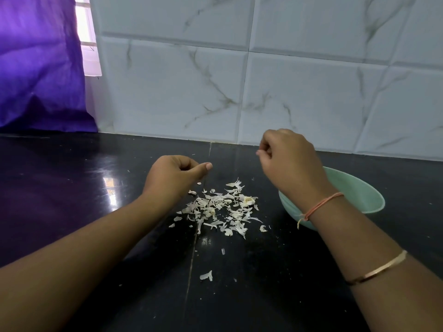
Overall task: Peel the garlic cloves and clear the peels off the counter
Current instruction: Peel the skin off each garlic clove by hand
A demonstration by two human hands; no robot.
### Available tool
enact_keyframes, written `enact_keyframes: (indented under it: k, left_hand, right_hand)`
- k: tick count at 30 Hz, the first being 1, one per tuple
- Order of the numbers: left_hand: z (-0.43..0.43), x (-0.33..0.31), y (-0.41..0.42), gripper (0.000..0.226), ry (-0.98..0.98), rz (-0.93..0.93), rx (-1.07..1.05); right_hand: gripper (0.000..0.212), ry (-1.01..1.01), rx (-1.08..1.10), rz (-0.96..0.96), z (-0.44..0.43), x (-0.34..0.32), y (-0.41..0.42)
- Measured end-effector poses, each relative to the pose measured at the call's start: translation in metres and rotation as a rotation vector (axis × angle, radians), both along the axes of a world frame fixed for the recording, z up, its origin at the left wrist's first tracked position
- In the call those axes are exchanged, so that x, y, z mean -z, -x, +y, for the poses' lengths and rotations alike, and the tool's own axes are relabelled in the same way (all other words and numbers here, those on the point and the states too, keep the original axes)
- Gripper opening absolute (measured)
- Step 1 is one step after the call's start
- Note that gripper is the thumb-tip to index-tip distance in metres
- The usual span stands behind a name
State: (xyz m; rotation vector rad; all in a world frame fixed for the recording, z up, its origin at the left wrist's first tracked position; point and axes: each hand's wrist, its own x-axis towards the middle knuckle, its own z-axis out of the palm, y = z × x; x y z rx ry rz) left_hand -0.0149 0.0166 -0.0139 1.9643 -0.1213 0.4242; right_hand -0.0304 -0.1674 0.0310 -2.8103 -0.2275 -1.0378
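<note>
The person's two hands hang over a black, shiny table (72, 188), a little apart from each other. The left hand (171, 179) is just above the far left edge of the garlic peels (223, 209). Its fingers are curled in toward the palm and the thumb (208, 166) points out to the right. The right hand (287, 161) is higher and further back, with its fingers (263, 149) also curled together in a loose fist that faces the left hand. No thing shows clearly inside either hand; if a small piece is hidden in the curled fingers, it cannot be told.

The peels lie in one loose heap on the table, between the two forearms and near a thin seam in the surface. They are thin, white and dry flakes. A thicker, yellowish piece (248, 201) sits at the right side of the heap. A few bits lie apart from it, closer to the person: one small sliver (223, 251) and one curled peel (206, 276).

A pale green bowl (359, 188) stands on the table to the right of the heap, and the right wrist covers its left part. This wrist wears an orange thread (321, 207), and a thin metal bangle (378, 268) sits lower on the same forearm.

Behind the table rises a wall of white marbled tiles (263, 80). A purple curtain (40, 68) hangs at the left, beside a bright window (86, 32).
</note>
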Motion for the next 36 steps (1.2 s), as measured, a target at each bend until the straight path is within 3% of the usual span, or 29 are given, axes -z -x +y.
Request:
enact_keyframes:
  k: [3,12,23,26,31,36]
  left_hand:
    - [0.000,0.001,-0.002,0.004,-0.002,0.002,0.008]
    - [-0.001,0.003,-0.003,0.019,0.014,-0.010,0.001]
    - [-0.001,0.003,-0.004,0.016,-0.004,-0.006,0.023]
    - [-0.003,0.003,-0.002,0.013,-0.025,0.021,0.096]
    - [-0.007,0.002,0.003,0.013,0.014,0.032,0.222]
    - [-0.006,-0.001,0.004,0.007,0.047,0.030,0.211]
  right_hand:
    - [0.014,0.057,-0.149,-0.028,0.014,0.006,0.005]
    - [0.021,0.196,-0.205,0.353,0.035,0.047,-0.010]
    - [0.024,0.193,-0.218,0.378,0.033,0.051,-0.010]
    - [0.023,0.082,-0.259,0.295,0.033,0.047,-0.009]
    - [0.021,-0.303,-0.445,0.185,0.034,0.043,-0.009]
    - [0.026,-0.395,-0.520,0.135,0.035,0.041,-0.006]
